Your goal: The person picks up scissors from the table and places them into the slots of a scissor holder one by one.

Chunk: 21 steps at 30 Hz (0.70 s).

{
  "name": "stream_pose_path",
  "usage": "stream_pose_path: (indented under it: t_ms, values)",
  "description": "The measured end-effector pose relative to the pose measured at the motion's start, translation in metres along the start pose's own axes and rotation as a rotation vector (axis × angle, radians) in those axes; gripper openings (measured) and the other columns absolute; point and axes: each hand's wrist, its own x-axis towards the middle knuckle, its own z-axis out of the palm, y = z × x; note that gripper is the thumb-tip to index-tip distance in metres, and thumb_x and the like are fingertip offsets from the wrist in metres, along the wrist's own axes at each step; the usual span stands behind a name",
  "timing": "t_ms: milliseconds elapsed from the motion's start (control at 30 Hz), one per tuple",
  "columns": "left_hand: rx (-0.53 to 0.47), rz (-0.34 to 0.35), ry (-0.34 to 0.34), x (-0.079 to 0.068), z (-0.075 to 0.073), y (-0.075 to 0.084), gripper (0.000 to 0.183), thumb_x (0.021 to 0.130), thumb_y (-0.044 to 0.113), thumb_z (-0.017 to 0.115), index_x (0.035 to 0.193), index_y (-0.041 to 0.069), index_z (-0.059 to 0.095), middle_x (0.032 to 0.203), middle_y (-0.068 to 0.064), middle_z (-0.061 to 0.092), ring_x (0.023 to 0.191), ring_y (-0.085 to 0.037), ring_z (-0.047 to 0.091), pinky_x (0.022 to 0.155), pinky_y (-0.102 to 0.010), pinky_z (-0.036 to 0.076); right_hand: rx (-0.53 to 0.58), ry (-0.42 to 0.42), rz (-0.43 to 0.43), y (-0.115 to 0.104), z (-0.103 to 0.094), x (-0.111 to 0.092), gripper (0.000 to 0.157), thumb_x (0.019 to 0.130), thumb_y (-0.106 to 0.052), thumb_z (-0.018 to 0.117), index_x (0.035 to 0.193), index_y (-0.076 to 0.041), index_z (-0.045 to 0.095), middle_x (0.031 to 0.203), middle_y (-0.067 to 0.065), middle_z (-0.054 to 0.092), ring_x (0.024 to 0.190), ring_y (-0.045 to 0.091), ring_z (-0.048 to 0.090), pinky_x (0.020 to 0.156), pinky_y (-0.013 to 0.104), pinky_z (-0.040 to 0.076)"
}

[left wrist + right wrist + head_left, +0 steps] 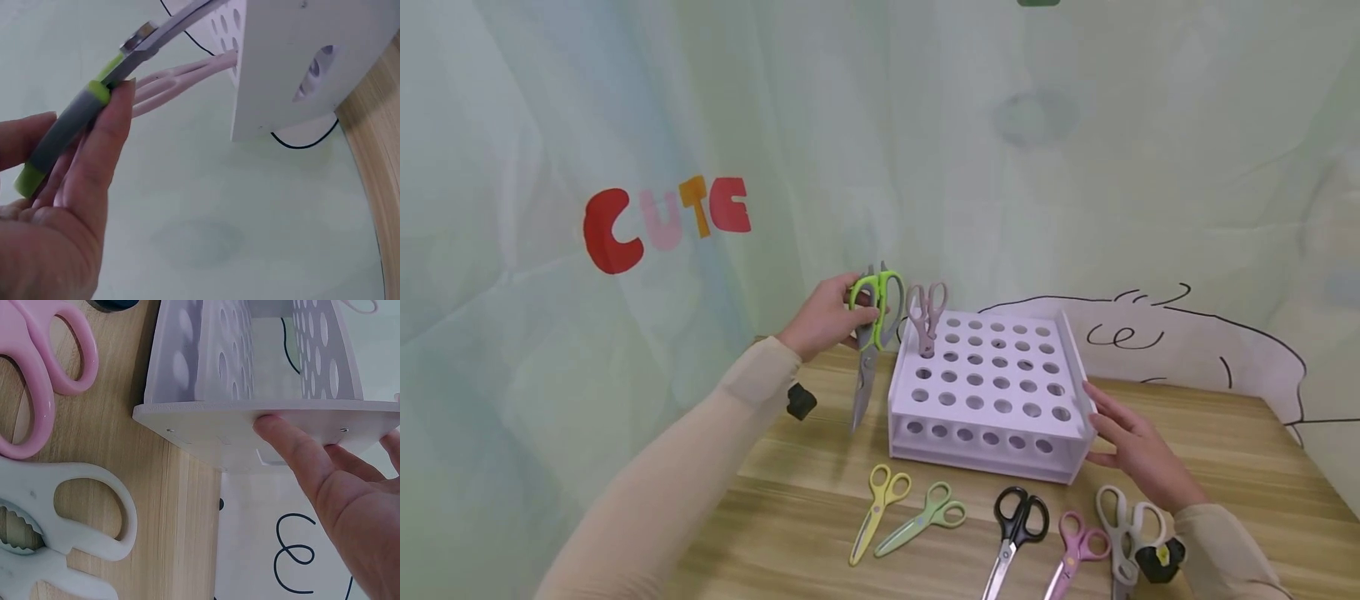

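Note:
My left hand (835, 314) grips green-and-grey scissors (867, 375) by the handles, their blades pointing down in the air left of the white rack (977, 423). The left wrist view shows the thumb and fingers around the scissors' handle (69, 128). Pale pink scissors (928, 321) stand handles-up in a hole at the rack's left side; in the left wrist view these pink scissors (181, 78) lie just beyond my fingertips. On the rack's right side panel (206, 425), my right hand (1138, 446) rests its fairly straight fingers.
On the wooden table (797, 517) before the rack lie yellow scissors (871, 518), light green scissors (917, 525), black-handled scissors (1017, 529), pink scissors (1075, 546) and white-handled scissors (1122, 533). A curtain (820, 150) hangs behind. Small black objects (801, 402) appear near both wrists.

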Motion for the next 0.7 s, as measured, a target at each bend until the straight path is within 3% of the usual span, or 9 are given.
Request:
stream_pose_path:
  t_ms: [200,367,700]
  values:
    - [-0.041,0.02,0.023,0.005,0.006,0.008,0.032,0.096,0.003,0.062,0.127,0.002,0.055,0.104,-0.016,0.057,0.08,-0.029,0.067,0.061,-0.042,0.061,-0.009,0.012,0.004,0.0,0.0,0.0,0.062,0.107,-0.029,0.044,0.159,-0.015,0.014,0.159,0.029,0.012,0.116,0.011,0.053,0.09,0.04,0.055]
    - [-0.069,0.027,0.043,0.009,0.01,0.012,0.034,0.096,0.002,0.062,0.128,0.001,0.053,0.106,-0.017,0.059,0.08,-0.029,0.067,0.061,-0.041,0.061,0.015,0.009,-0.008,0.0,0.0,0.0,0.061,0.107,-0.029,0.044,0.159,-0.013,0.014,0.158,0.03,0.012,0.108,-0.001,0.055,0.09,0.04,0.054]
    - [-0.177,0.081,0.139,0.017,0.017,0.012,0.034,0.095,0.001,0.062,0.127,0.002,0.051,0.109,-0.017,0.067,0.083,-0.03,0.069,0.062,-0.041,0.061,0.022,0.01,-0.01,0.0,0.001,-0.001,0.061,0.107,-0.029,0.044,0.159,-0.013,0.015,0.158,0.03,0.013,0.111,0.003,0.054,0.091,0.042,0.054]
